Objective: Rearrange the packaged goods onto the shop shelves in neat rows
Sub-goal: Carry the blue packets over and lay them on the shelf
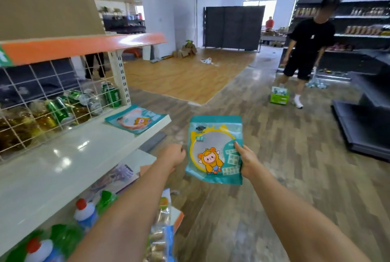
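My right hand (248, 161) grips a teal snack pouch (213, 145) with a yellow ring and a cartoon figure, by its lower right edge, upright above the floor. My left hand (174, 155) hovers just left of the pouch with its fingers curled and holds nothing. A second teal pouch (135, 119) lies flat at the right end of the white shelf (69, 156) to my left. The rest of that shelf board is bare.
Green cans (109, 94) and gold packs lie behind the wire grid at the shelf's back. Bottles with red caps (84, 211) and packets fill the lower shelf. A person in black (306, 50) stands by a green box (279, 97) ahead right. Dark shelving (367, 118) lines the right.
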